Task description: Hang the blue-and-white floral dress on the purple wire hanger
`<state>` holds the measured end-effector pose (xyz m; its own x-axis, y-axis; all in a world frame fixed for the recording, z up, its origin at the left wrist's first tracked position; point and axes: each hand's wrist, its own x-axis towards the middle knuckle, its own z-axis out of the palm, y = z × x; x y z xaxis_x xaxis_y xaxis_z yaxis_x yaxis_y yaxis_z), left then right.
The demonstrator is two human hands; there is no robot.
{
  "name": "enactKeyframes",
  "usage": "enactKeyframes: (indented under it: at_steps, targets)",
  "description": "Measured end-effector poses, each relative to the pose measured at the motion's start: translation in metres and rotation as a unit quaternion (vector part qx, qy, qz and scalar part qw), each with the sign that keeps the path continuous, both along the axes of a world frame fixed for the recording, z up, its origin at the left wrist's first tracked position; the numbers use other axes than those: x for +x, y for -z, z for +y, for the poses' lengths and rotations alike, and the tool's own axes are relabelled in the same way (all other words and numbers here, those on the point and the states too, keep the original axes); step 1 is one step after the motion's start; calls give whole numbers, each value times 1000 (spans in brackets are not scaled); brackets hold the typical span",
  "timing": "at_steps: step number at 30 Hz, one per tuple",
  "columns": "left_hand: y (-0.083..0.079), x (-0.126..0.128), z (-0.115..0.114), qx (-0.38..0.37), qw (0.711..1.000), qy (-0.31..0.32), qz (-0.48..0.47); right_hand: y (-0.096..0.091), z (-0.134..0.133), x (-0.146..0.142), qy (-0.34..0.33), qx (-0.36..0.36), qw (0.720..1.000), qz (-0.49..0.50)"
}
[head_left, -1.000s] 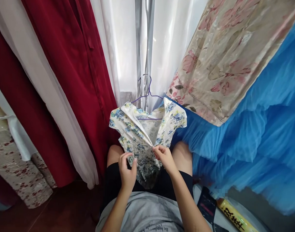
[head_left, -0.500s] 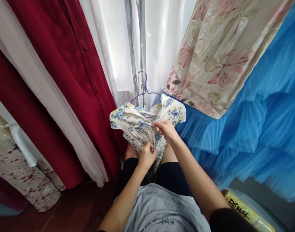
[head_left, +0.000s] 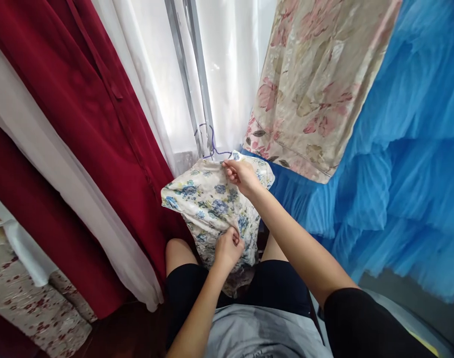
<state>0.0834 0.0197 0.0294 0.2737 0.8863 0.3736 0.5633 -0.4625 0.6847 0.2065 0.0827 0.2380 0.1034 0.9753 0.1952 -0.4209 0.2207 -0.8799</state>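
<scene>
A white blouse (head_left: 208,199) with blue flowers and green leaves hangs from a purple hanger (head_left: 213,144), spread in front of my knees. My right hand (head_left: 242,177) pinches the cloth's upper edge near the neckline, just below the hanger. Lower on the front, my left hand (head_left: 230,247) pinches a fold of the same cloth, fingers curled. The hanger's hook is at the grey metal bars (head_left: 189,64); whether it is hooked on them I cannot tell. The blouse's lower end drops between my thighs and is partly hidden by my left hand.
Red curtains (head_left: 74,114) and a pale strip hang on the left, with white cloth (head_left: 227,64) behind the bars. To the right are a pink-flowered beige cloth (head_left: 305,99) and blue ruffled tulle (head_left: 368,184). Bottom left is patterned fabric (head_left: 37,303).
My right hand has risen with the cloth's edge to just below the hanger, so the blouse front is spread flatter and the open neck has closed up. My left hand keeps its pinch, slightly lower.
</scene>
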Motion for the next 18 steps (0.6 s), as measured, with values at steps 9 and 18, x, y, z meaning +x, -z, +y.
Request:
enactKeyframes:
  at_steps: [9, 18]
  targets:
    - [-179, -32, 58, 294, 949, 29, -108, 10, -22, 2, 41, 132, 977, -163]
    - [-220, -59, 71, 371, 922, -39, -101, 58, 4, -8, 162, 155, 948, -226]
